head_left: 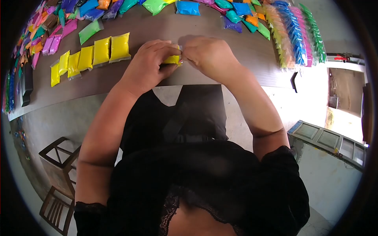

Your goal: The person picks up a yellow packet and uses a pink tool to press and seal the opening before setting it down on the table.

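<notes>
Gripping a yellow packet (171,59) over the worktop (153,23) — left hand (152,61) curled round it, right hand (202,53) pinching at its edge — beside a row of yellow packets (101,51).

no readable text, no legible labels, brands or numbers, no signs anywhere in view

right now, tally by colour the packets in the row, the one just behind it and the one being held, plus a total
Yellow packets in the row: 6
Yellow packet in the left hand, partly hidden by fingers: 1
Green packet just behind the row: 1
Total: 8
</notes>
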Motion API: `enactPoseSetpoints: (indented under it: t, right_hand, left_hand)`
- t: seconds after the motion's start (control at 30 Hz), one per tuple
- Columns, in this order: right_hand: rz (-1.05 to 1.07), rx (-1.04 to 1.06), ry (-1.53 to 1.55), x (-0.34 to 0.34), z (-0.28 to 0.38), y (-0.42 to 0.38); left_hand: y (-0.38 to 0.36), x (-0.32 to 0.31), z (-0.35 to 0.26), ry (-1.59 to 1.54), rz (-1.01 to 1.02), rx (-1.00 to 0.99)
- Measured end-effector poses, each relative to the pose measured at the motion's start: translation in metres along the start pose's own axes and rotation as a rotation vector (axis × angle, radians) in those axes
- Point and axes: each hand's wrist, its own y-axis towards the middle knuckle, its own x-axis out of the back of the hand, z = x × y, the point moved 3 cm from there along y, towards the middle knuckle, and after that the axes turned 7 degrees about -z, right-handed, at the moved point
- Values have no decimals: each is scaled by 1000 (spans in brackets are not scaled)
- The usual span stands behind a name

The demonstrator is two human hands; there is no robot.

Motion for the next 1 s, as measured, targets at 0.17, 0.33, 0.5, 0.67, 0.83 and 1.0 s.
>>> enactPoseSetpoints:
  t: [0.17,0.33,0.5,0.67,0.83,1.0]
  right_hand:
    - [-101,55,30,-2,-2,-1]
    - [-107,31,28,-4,-4,0]
    - [-84,85,-5,0,0,2]
    - [-38,40,27,1,-2,6]
    - [-61,106,46,3,-2,3]
    - [31,55,65,1,-4,5]
  left_hand:
    - [-1,0,1,-26,-14,-5]
    - [1,0,2,-9,3,-10]
    - [1,3,-1,-47,-18,-12]
    - [-2,-1,2,4,-11,-5]
    - [-1,1,1,-20,-8,-10]
    - [-3,0,1,6,-18,-20]
